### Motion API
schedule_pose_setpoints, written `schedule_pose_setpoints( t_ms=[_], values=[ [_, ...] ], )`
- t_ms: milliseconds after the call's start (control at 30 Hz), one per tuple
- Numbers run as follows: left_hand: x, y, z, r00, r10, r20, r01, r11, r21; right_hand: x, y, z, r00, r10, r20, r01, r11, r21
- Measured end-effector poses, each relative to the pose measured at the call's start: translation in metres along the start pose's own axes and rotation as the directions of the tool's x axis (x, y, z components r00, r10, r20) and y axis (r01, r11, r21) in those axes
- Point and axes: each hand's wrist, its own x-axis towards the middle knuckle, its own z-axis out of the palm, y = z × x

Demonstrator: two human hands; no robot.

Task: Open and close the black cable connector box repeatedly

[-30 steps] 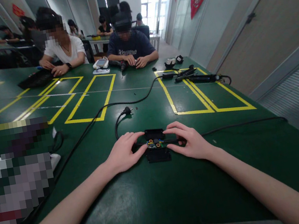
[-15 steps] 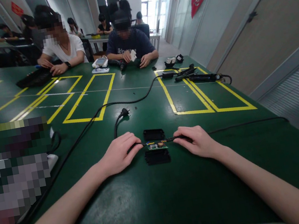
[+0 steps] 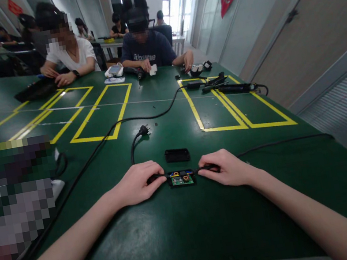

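A small green circuit board (image 3: pixel 182 180) with copper coils lies at or in the nearer black case half (image 3: pixel 171 186), which it mostly covers. Black cables leave the board on both sides. My left hand (image 3: pixel 140 182) pinches the left cable (image 3: pixel 155 178) close to the board. On the other side my right hand (image 3: pixel 225 166) is closed on the right cable (image 3: pixel 212 167). Just beyond the board rests the other black case half (image 3: pixel 177 155), its hollow side up. The left cable's plug (image 3: pixel 143 130) lies past my left hand.
Yellow tape rectangles (image 3: pixel 116 135) mark the green table (image 3: pixel 192 234). A long black cord (image 3: pixel 147 117) crosses it toward a black tool (image 3: pixel 236 88). Two people sit opposite; one has a hand by white and black parts (image 3: pixel 196 69). A drill (image 3: pixel 138 73) lies there.
Both hands moved nearer to me, bringing the circuit board from between the case halves onto the nearer one. Across the table, a person's hand moved right, to the white and black parts.
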Motion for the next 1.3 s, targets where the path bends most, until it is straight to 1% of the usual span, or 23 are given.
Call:
schedule_pose_setpoints(
  t_ms=[233, 367, 600, 700, 800, 933, 1067, 1167, 1233, 1300],
  values=[
    [0.001, -0.002, 0.000, 0.999, -0.025, -0.046, 0.028, 0.999, 0.046, 0.004, 0.006, 0.007, 0.999, 0.035, -0.030, -0.036, 0.999, -0.035],
    [0.001, -0.002, 0.001, 0.997, -0.028, -0.071, 0.033, 0.997, 0.063, 0.005, 0.006, 0.010, 0.995, 0.050, -0.084, -0.059, 0.993, -0.106],
    [0.005, 0.002, 0.003, 0.994, 0.008, -0.112, -0.001, 0.998, 0.064, 0.010, 0.000, 0.017, 0.986, 0.025, -0.165, -0.051, 0.987, -0.156],
    [0.006, 0.002, 0.004, 0.993, 0.010, -0.120, -0.004, 0.998, 0.057, 0.011, -0.002, 0.017, 0.987, 0.019, -0.159, -0.041, 0.989, -0.141],
    [0.005, 0.002, 0.006, 0.992, 0.000, -0.126, 0.005, 0.999, 0.044, 0.012, -0.002, 0.017, 0.990, -0.016, -0.143, -0.001, 0.993, -0.122],
    [0.004, 0.001, 0.008, 0.990, -0.021, -0.140, 0.025, 0.999, 0.024, 0.013, 0.000, 0.018, 0.988, -0.026, -0.155, 0.010, 0.994, -0.105],
    [0.004, 0.001, 0.009, 0.987, -0.043, -0.153, 0.046, 0.999, 0.018, 0.013, -0.002, 0.021, 0.985, 0.004, -0.175, -0.018, 0.997, -0.080],
    [0.005, 0.001, 0.010, 0.986, -0.053, -0.161, 0.058, 0.998, 0.029, 0.013, -0.003, 0.022, 0.970, 0.054, -0.237, -0.072, 0.995, -0.068],
    [0.006, 0.001, 0.010, 0.986, -0.053, -0.158, 0.061, 0.997, 0.046, 0.013, -0.002, 0.023, 0.957, 0.075, -0.280, -0.103, 0.991, -0.086],
    [0.007, 0.001, 0.011, 0.986, -0.054, -0.160, 0.065, 0.996, 0.064, 0.013, 0.000, 0.025, 0.956, 0.073, -0.284, -0.115, 0.984, -0.136]
  ],
)
